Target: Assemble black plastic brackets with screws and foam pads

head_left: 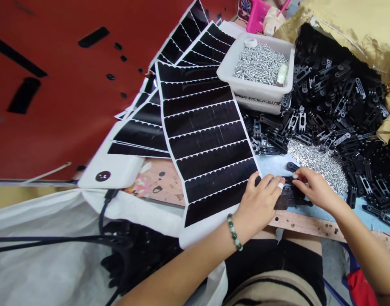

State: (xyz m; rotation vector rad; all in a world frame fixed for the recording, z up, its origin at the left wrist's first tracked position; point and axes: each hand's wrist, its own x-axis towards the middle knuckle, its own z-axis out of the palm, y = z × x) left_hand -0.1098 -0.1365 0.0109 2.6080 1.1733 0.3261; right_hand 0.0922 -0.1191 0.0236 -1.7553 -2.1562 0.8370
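One black bracket (pixel 292 196) sits between left hand (pixel 257 205) and right hand (pixel 314 189).

My worktop (pixel 312 225): black sticker sheets (pixel 207 136), white tub of screws (pixel 255 68), black brackets (pixel 341 110), loose silver parts (pixel 316 159), all lying on it.

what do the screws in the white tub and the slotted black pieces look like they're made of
The screws look like plated steel, going by their bright silvery shine, though the exact plating can't be told. The slotted black pieces have a dark satin finish with slight highlights along their edges; they could be coated metal or moulded plastic, and the look leaves that open.
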